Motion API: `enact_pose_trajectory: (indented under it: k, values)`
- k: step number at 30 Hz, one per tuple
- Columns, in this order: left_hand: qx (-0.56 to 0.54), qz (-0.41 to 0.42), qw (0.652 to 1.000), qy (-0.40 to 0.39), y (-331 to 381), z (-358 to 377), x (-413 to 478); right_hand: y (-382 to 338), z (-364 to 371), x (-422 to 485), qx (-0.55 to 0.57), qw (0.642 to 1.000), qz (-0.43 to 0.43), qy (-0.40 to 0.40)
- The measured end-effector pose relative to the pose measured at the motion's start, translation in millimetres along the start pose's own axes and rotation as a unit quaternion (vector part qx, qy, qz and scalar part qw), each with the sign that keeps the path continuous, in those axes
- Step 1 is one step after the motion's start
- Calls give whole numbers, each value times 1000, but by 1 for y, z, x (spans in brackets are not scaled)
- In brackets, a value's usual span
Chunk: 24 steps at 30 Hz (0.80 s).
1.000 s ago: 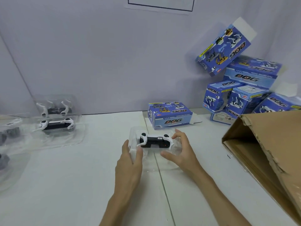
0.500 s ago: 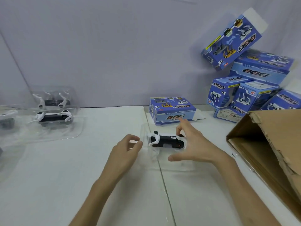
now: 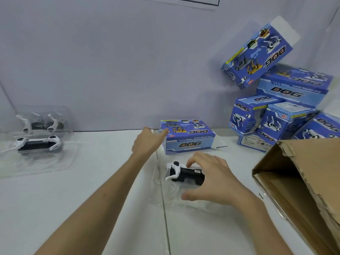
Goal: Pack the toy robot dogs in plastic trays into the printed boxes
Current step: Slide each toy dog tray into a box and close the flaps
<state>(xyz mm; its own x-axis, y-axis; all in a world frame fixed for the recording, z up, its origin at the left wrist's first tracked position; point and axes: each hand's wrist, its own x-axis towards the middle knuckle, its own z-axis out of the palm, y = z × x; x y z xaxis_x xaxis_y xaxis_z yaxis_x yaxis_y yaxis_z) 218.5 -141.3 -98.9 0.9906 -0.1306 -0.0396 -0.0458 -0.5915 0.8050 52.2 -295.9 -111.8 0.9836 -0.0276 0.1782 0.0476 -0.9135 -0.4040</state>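
**Left hand at the blue box, right hand on the dog in its tray**

The left hand (image 3: 147, 142) is stretched forward with the fingers nearly straight. Its fingertips meet the left end of the printed box (image 3: 187, 139), which lies flat on the table (image 3: 73, 199). It grips nothing.

The right hand (image 3: 207, 179) is half closed, like a wide claw, over the clear tray (image 3: 165, 192). The fingers curve over the top of the toy robot dog (image 3: 181, 173) and the thumb presses at the near side. The tray with the dog in it is held between them. The tray rests on the table just in front of the printed box.

The dog has a glossy black body and white rounded parts with a black round spot. The tray is thin, transparent moulded plastic, and its edges are hard to see. The box is shiny blue card with the word DOG and pictures of dogs. A white flap stands open at its right end.

The table is white and smooth, with a thin seam (image 3: 166, 223) running toward the viewer. Well to the left lie more trays with dogs (image 3: 38, 144). At the right a pile of blue boxes (image 3: 292, 92) leans on the plain pale wall (image 3: 110, 61), and some of them are tilted. Nearer stands a brown cardboard carton (image 3: 309, 181) with a rough torn edge.
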Motion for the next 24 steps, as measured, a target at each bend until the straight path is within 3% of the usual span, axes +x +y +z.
enact_pose_trajectory:
  k: [2, 5, 10, 15, 17, 20, 24]
  values:
    - [-67, -68, 994, -57, 9, 17, 17, 0, 2, -1, -8, 1000, -12, 2]
    - [-68, -78, 992, -68, 7, 37, 35, -1, 4, -1, -22, 1000, -13, 6]
    - [-169, -2, 982, -80, 0, 44, 39, 2, 3, -1, -38, 999, -1, 15]
    - [-266, 104, 942, -175, -20, 33, 17, -1, 2, -3, -39, 999, 1, 15]
    - [-314, 102, 918, -221, -30, 27, 12, -3, 2, -4, -34, 999, -2, 3]
    - [-297, 43, 913, -276, -34, 21, 8, -6, 1, -5, -26, 1000, -13, -11]
    - [-225, -8, 933, -281, -21, 20, 10, -9, 1, -6, -27, 999, -20, -17]
